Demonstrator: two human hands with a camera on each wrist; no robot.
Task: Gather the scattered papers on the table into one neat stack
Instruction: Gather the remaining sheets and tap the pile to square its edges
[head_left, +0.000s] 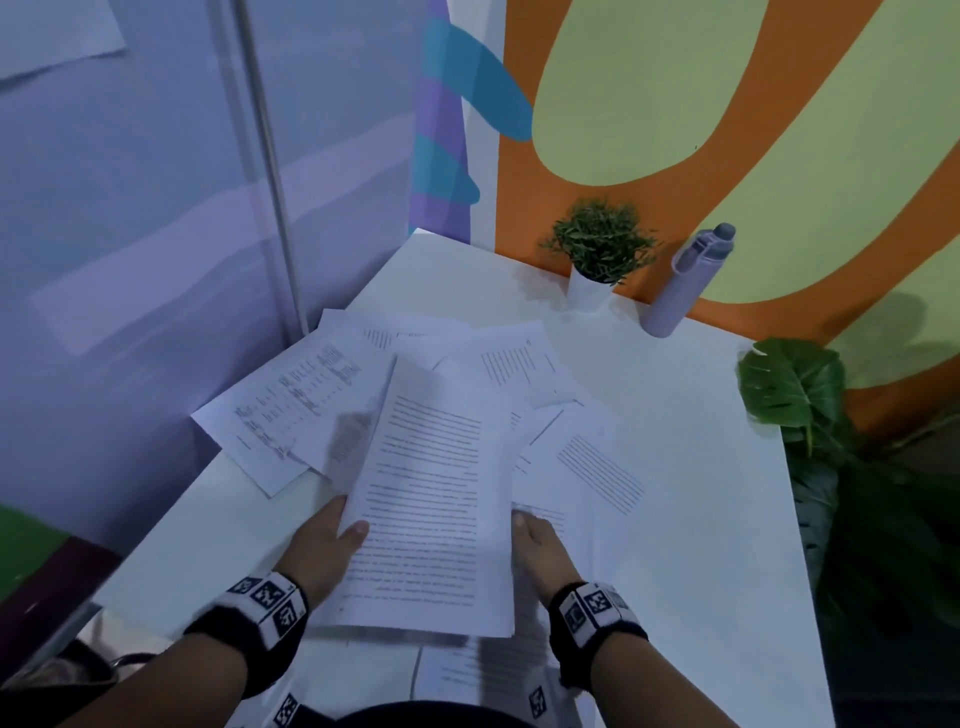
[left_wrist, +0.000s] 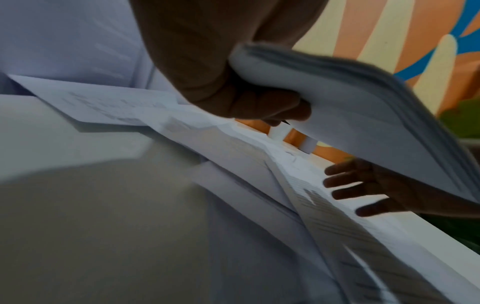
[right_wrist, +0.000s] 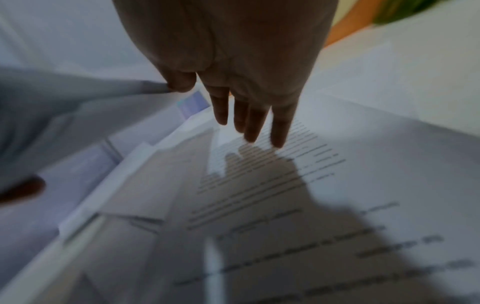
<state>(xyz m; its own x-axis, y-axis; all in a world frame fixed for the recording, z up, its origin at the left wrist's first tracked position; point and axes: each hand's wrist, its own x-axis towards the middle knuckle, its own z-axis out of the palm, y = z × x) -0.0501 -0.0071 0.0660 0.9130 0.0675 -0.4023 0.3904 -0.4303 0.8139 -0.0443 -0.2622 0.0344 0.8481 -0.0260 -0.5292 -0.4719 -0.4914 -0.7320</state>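
- While our left hand (head_left: 322, 545) pinches the lower left edge of a held bundle of printed sheets (head_left: 436, 499), thumb on top and fingers curled beneath, the bundle hangs above the white table (head_left: 701, 441) with its long axis running away from us.
- From the left wrist view we see that this bundle (left_wrist: 350, 107) is several sheets thick, its far end lifted clear of the papers below.
- Our right hand (head_left: 540, 551) sits at the bundle's right edge; in the right wrist view its fingers (right_wrist: 249, 123) are straight and spread, hovering over a printed page, while the thumb (right_wrist: 182, 84) meets the bundle's edge. We read it as steadying, not gripping.
- Loose sheets lie fanned on the table beyond and to both sides of the bundle: a table-printed page (head_left: 291, 410) on the far left, reaching past the table's edge, and a text page (head_left: 587, 457) on the right, just ahead of the right fingertips, set skew to the bundle.
- We judge the right hand nearer to that text page, so it is the likelier one to draw it in.
- More pages (head_left: 483, 670) lie under the bundle near our body.
- A potted plant (head_left: 597, 254) and a lilac bottle (head_left: 685, 280) stand at the table's far edge, well apart from the papers.
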